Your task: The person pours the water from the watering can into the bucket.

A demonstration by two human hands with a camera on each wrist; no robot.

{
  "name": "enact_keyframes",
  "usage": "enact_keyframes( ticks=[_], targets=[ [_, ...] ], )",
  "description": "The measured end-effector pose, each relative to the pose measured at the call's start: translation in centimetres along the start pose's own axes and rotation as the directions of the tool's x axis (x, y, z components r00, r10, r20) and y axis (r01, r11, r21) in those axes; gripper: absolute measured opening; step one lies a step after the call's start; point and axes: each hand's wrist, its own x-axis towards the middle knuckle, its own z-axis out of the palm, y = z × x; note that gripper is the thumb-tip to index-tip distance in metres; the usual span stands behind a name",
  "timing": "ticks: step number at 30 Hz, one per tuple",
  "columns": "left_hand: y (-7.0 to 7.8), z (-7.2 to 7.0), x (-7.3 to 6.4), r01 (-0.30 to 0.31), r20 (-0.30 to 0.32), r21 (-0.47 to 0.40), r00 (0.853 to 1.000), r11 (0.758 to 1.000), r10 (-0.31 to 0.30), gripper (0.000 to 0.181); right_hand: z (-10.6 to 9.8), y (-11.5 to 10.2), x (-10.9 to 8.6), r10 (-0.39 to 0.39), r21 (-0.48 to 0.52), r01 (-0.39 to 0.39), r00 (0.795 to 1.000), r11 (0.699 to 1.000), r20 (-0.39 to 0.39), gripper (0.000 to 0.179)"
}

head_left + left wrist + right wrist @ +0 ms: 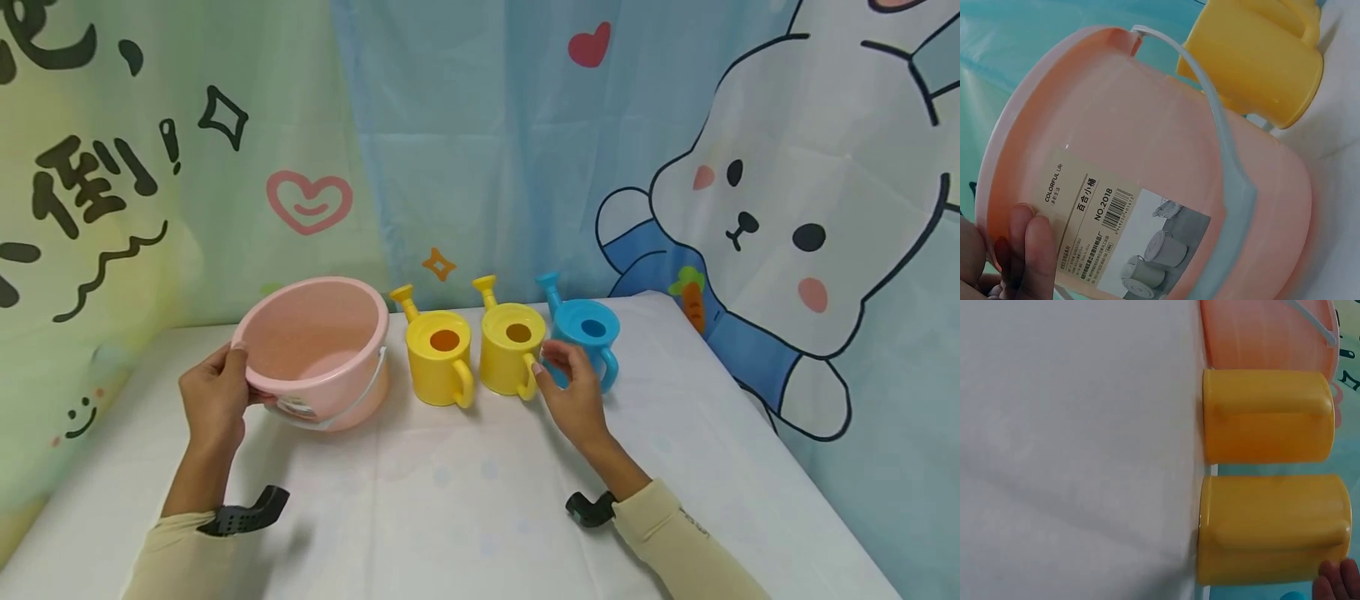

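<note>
My left hand grips the rim of a pink bucket at its left side, thumb at the rim and fingers underneath against the labelled wall. The bucket leans with its mouth facing me. Two yellow watering cans stand to its right: a left one and a middle one. Beside them is a blue watering can. My right hand is at the middle can's handle, thumb near it and fingers in front of the blue can. In the right wrist view, fingertips appear beside that can's upper end; contact is unclear.
A white cloth covers the table. Behind it hangs a printed curtain with a large rabbit on the right. The bucket's pale handle hangs down its side, across the front. Each wrist wears a black strap device.
</note>
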Motion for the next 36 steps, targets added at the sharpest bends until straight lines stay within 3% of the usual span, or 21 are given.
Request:
enact_keyframes(
  ticks=[4, 9, 14, 20, 28, 36],
  targets=[
    [0.1, 0.3, 0.0, 0.003, 0.004, 0.009, 1.0, 1.0, -0.003, 0.045, -0.2, 2.0, -0.1, 0.045, 0.027, -0.046, 0.998, 0.999, 0.049, 0.037],
    [0.2, 0.3, -0.1, 0.01, 0.002, 0.016, 1.0, 1.0, -0.01, 0.045, 0.1, 4.5, -0.1, 0.181, -0.025, -0.18, 0.976, 0.983, 0.121, 0.034],
    [0.1, 0.1, -0.1, 0.019, -0.003, 0.021, 1.0, 1.0, -0.019, 0.046, 0.5, 5.1, 0.0, 0.273, -0.06, -0.268, 0.953, 0.962, 0.131, 0.03],
    [0.2, 0.2, -0.1, 0.021, -0.004, 0.031, 1.0, 0.999, -0.021, 0.045, 0.9, 5.2, 0.2, 0.358, -0.078, -0.349, 0.916, 0.934, 0.179, 0.038],
    [0.0, 0.5, 0.0, -0.005, 0.003, 0.027, 1.0, 1.0, 0.005, 0.044, 1.1, 5.5, 0.3, 0.398, -0.005, -0.407, 0.891, 0.913, 0.22, 0.028],
    [-0.1, 0.6, 0.1, -0.035, 0.004, 0.044, 0.999, 0.998, 0.035, 0.043, 1.4, 5.4, 0.3, 0.36, 0.055, -0.383, 0.902, 0.922, 0.239, 0.023]
  ],
)
